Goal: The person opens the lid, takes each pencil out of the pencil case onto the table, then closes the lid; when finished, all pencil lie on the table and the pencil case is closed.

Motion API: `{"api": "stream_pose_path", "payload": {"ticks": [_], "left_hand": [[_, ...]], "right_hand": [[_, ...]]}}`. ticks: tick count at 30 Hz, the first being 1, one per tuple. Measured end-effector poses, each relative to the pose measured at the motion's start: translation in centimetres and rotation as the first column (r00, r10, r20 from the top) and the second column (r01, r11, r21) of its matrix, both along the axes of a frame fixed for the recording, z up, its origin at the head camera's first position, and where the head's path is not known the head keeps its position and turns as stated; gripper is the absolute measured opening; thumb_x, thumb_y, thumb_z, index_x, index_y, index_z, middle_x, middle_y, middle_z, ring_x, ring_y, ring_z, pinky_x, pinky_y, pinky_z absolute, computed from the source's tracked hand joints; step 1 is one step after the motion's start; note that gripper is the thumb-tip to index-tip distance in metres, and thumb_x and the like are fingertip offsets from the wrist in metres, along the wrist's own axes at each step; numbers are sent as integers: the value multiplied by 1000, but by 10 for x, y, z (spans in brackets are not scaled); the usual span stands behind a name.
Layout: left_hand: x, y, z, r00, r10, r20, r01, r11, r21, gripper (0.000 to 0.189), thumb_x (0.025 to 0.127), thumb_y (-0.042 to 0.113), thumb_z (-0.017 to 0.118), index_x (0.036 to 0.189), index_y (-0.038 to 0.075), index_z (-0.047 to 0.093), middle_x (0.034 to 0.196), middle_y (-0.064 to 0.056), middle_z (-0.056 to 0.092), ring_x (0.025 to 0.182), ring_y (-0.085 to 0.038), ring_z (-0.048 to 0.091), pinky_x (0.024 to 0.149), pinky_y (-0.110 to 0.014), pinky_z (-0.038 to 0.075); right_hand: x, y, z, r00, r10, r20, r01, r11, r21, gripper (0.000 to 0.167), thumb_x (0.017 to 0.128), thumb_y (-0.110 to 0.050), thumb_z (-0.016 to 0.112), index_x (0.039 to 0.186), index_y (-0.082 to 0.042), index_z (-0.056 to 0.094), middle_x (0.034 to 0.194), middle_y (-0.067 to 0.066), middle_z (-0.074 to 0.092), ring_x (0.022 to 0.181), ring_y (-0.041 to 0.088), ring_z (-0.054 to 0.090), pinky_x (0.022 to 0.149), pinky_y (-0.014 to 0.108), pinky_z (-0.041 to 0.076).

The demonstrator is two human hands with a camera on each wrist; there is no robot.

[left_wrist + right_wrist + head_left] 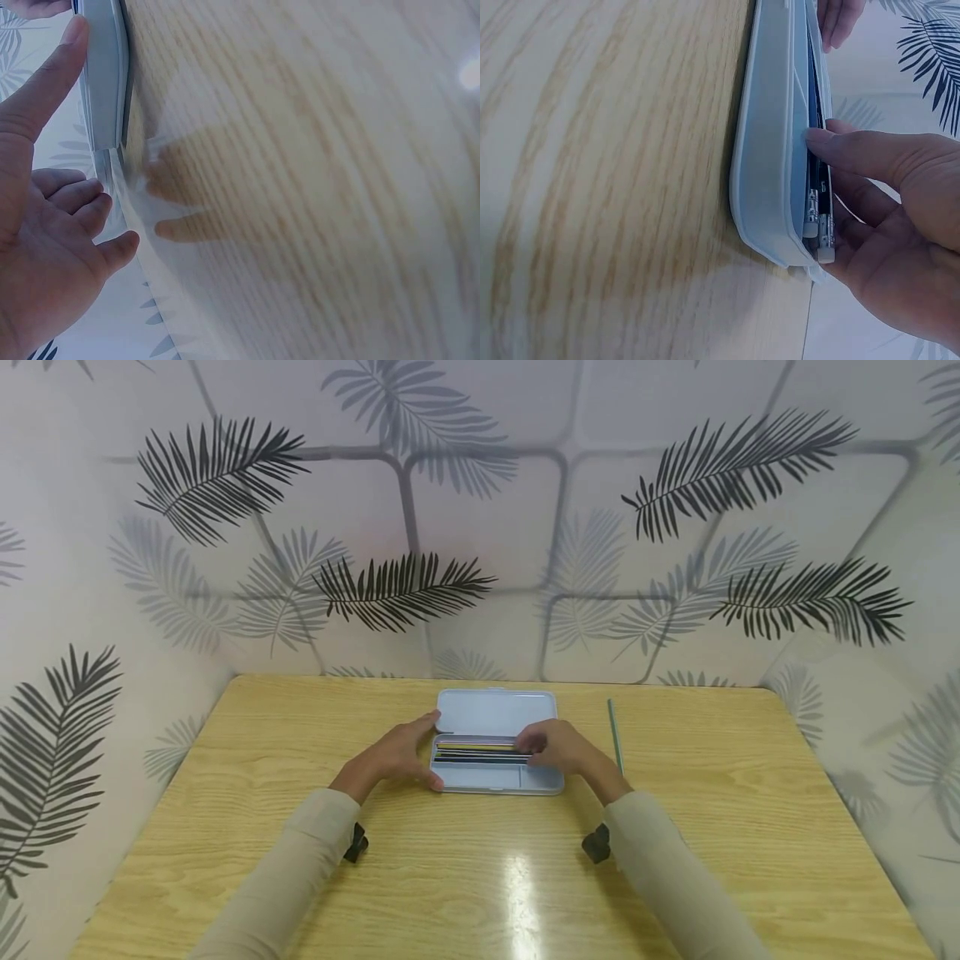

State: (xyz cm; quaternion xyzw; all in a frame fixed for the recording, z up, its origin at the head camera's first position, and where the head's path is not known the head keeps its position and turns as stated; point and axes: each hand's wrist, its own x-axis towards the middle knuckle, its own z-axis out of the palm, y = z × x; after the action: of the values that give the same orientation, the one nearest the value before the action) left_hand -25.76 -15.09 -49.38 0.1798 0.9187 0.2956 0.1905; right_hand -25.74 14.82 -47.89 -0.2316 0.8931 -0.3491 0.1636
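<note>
A pale blue pencil case (480,777) lies with its lid (495,712) folded back. Several pencils (472,752), one of them yellow, lie side by side in its long compartment. My left hand (397,753) is spread at the case's left end, thumb (56,71) along the front edge and other fingers toward the lid. In the left wrist view its lower fingers hang beside the case. Over the right end of the compartment, my right hand (558,747) pinches at the pencils with thumb and curled fingers. Two eraser ends (825,244) show below its thumb in the right wrist view.
A thin green pencil-like stick (615,731) lies on the wooden table (420,877), just right of the case and partly behind my right forearm. A wall (480,527) with a leaf pattern rises at the table's back edge.
</note>
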Motion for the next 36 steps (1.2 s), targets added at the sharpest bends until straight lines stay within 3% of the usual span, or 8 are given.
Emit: {"api": "stream_pose_path", "payload": {"ticks": [8, 15, 20, 29, 36], "left_hand": [[-1, 0, -1, 1000, 5, 6, -5, 1000, 1, 127, 56, 40, 90, 153, 9, 15, 159, -8, 19, 147, -28, 19, 119, -45, 22], [-1, 0, -2, 1000, 5, 5, -5, 1000, -3, 128, 55, 39, 91, 153, 9, 15, 159, -9, 19, 147, -29, 19, 119, -45, 22], [-1, 1, -1, 1000, -6, -2, 6, 1000, 4, 128, 55, 39, 91, 153, 7, 15, 159, -11, 20, 146, -30, 20, 119, -45, 21], [0, 2, 1, 1000, 4, 13, -4, 1000, -1, 127, 56, 37, 91, 153, 8, 15, 159, -10, 19, 147, -29, 18, 120, -44, 20], [0, 3, 2, 1000, 7, 16, -7, 1000, -4, 127, 56, 37, 91, 153, 8, 14, 159, -11, 19, 147, -29, 19, 119, -45, 21]], "right_hand": [[1, -2, 2, 999, 8, -39, -7, 1000, 26, 25, 76, 5, 69, 100, -2, 70, 87, 9, 69, 80, 13, 60, 72, 24, 50], [4, -1, 9, 997, -48, -58, 51, 998, 48, 27, 79, 4, 69, 104, -5, 70, 95, 9, 70, 89, 20, 63, 81, 34, 54], [5, 8, 11, 995, -71, -73, 72, 997, 12, 30, 78, -1, 72, 107, -7, 69, 93, 8, 68, 87, 20, 63, 79, 34, 55], [13, 38, 6, 985, -165, 59, 172, 975, -142, 41, 81, 1, 69, 121, -3, 60, 96, 16, 63, 77, 18, 64, 59, 24, 51], [22, 71, 9, 972, -222, 81, 233, 952, -197, 46, 85, 4, 64, 129, 1, 52, 97, 19, 58, 76, 21, 64, 60, 24, 52]]}}
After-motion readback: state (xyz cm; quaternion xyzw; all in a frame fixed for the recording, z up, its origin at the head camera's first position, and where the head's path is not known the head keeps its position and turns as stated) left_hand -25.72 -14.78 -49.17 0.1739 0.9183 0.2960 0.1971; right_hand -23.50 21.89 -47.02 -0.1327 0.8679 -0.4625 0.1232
